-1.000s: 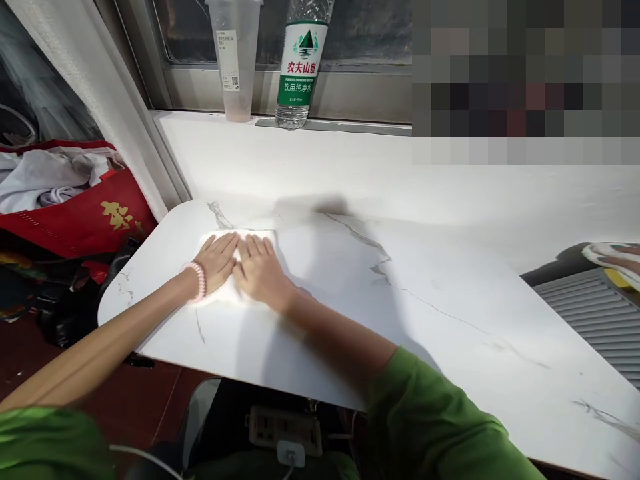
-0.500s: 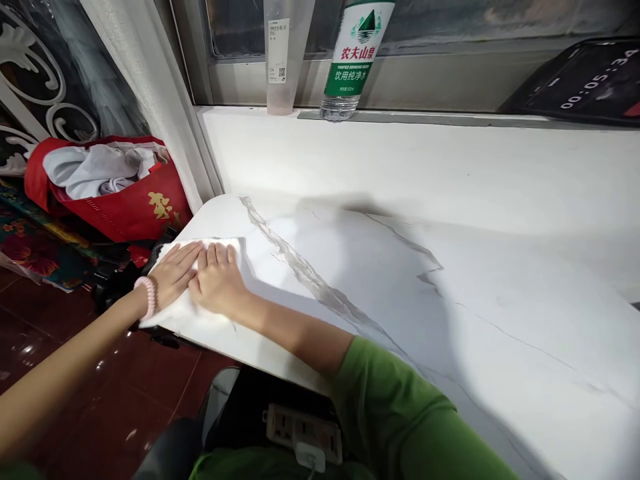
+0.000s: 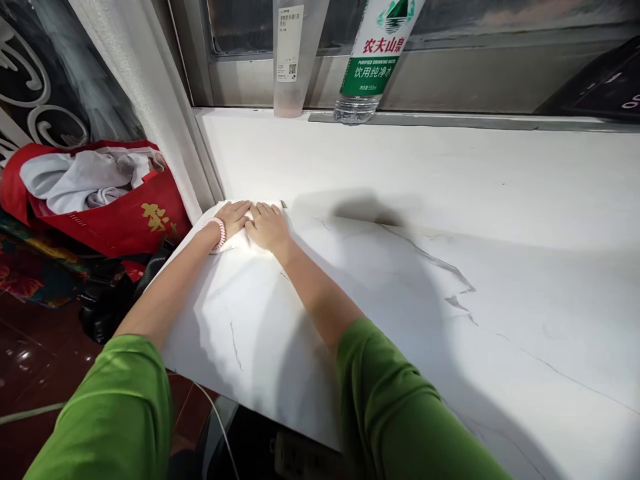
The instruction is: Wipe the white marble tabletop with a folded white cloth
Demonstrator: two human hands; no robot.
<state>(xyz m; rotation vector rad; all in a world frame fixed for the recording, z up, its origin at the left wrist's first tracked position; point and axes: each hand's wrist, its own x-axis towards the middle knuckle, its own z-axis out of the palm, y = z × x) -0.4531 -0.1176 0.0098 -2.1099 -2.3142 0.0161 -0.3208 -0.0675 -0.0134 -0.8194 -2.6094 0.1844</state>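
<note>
Both of my hands lie flat on a white cloth (image 3: 240,241), pressing it to the white marble-patterned tabletop (image 3: 240,307) at the far left corner by the wall. My left hand (image 3: 233,217), with a pink beaded bracelet on the wrist, has its fingers stretched forward over the cloth. Right beside it, my right hand (image 3: 269,227) rests palm down with fingers extended. Cloth edges show around the fingertips and between the wrists; the part under the palms is hidden.
On the window ledge stand a clear plastic cup (image 3: 289,60) and a water bottle (image 3: 375,63); a phone (image 3: 605,90) leans at the right. Left of the table sits a red bag (image 3: 125,220) of clothes beside a pale curtain (image 3: 145,87). A cable (image 3: 217,417) hangs below the table's front edge.
My hands have slid the cloth away from the table's near left edge, forward and to the right, up to the far corner. Both arms are now stretched out further.
</note>
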